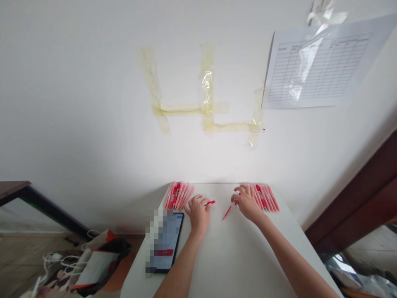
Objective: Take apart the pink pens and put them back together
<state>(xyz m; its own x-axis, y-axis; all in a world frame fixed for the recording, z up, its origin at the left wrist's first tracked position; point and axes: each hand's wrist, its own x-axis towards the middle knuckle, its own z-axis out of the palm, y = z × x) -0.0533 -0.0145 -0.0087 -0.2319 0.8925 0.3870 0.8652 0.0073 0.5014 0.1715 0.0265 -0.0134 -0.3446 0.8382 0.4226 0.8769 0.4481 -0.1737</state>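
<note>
My left hand (199, 215) is closed in a pinch on a short red pen piece (211, 202), whose rear end is hidden by the fingers. Across a small gap, my right hand (246, 202) has its fingers curled, with bits of red showing at the fingertips; what they hold is mostly hidden. A thin red stick like a pen refill (227, 212) slants just below the right fingertips; I cannot tell whether they touch it. Beside the left hand is a row of pink and red pens (177, 195). Another row of such pens (267, 198) lies partly behind the right hand.
The small white table (245, 256) stands against a wall with yellowed tape (207, 82) and a printed sheet (319, 70). A phone (167, 244) lies left of my left forearm. Bags (99, 265) sit on the floor at left; dark red furniture (356, 198) stands at right.
</note>
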